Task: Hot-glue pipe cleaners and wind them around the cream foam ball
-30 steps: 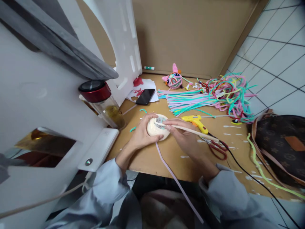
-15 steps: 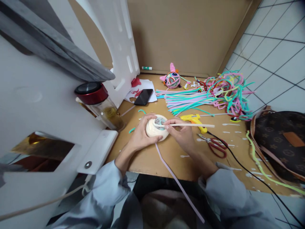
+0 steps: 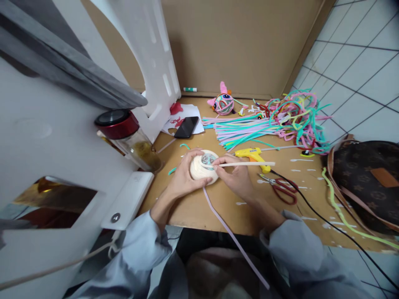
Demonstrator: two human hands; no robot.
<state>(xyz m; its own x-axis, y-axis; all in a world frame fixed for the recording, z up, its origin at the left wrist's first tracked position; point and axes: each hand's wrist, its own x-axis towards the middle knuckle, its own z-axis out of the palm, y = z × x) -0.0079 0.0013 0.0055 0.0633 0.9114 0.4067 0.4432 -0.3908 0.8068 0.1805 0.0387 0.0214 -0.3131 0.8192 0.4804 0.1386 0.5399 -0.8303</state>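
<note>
My left hand (image 3: 183, 174) is wrapped round the left side of a cream-coloured ball (image 3: 199, 171), whose top shows a round patterned patch. Between the thumb and fingers of my right hand (image 3: 233, 174) is a cream pipe cleaner (image 3: 249, 164). One end of it lies curved along the rim of the patch, and its free end points right. A lilac pipe cleaner (image 3: 232, 234) runs from under the ball over the table's front edge. Just beyond my right hand lies a yellow glue gun (image 3: 254, 154).
Red-handled scissors (image 3: 282, 189) lie right of my right hand, beside the glue gun's black cord. Behind are a pipe-cleaner bundle (image 3: 240, 131), a pink-eared ball figure (image 3: 223, 104) and a phone (image 3: 187, 127). A tea bottle (image 3: 137, 143) stands left; a brown bag (image 3: 368, 187) sits right.
My right hand has shifted slightly, and the cream pipe cleaner's free end has drawn a little to the left. My left hand keeps its hold on the ball.
</note>
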